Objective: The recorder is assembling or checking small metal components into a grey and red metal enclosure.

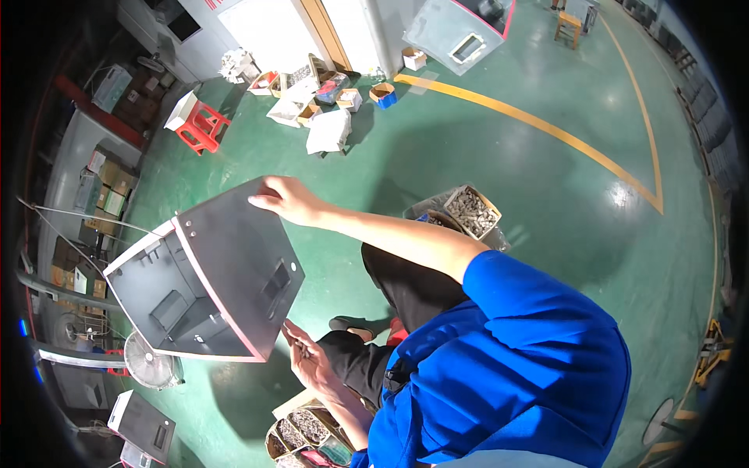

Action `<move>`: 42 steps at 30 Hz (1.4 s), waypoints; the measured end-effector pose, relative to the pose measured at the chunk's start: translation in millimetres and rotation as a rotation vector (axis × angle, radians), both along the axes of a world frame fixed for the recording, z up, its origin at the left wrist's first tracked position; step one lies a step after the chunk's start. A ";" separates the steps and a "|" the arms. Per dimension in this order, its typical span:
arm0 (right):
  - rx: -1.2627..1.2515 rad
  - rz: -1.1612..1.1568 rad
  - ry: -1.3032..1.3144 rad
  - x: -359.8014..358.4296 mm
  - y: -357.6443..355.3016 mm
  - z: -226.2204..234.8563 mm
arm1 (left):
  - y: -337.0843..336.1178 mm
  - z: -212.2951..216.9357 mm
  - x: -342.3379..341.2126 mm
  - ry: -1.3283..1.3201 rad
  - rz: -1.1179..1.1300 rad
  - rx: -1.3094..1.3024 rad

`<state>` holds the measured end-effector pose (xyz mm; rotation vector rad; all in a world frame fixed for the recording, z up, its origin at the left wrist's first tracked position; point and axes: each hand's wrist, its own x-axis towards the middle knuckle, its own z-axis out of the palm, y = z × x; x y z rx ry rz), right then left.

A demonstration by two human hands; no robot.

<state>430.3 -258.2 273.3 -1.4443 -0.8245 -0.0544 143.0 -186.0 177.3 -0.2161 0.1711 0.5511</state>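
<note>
A large open metal casing [242,249], dark grey with pinkish-white edges, is tilted in front of me. My right hand [290,200] grips its upper edge, thumb on the outer dark panel. Below, at the casing's lower corner, my left hand [310,365] is palm up, with fingertips against or very near the edge. Small dark pieces lie between its fingers, too small to name. The casing's hollow inside faces left and shows a rectangular cut-out and small fittings. A slot-shaped window [276,282] and a round hole pierce the outer panel.
Bins of small metal parts [300,429] stand by my left forearm, and a box of grey pieces [473,212] lies beyond my knee. A fan [152,363], another grey casing [142,425], a red stool [201,129] and several cartons [308,97] stand around on the green floor.
</note>
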 end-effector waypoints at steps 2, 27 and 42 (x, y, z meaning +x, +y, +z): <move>0.000 0.139 0.234 -2.2 -28.6 -25.1 | -4.3 -9.8 4.8 -0.116 -0.104 -0.131; -0.607 0.519 -0.037 -106.0 -126.4 -164.0 | -85.0 -100.1 50.4 0.448 -0.729 0.864; -0.368 0.301 -0.306 -141.6 -134.8 -177.6 | -79.8 -132.1 26.1 0.481 -0.628 0.850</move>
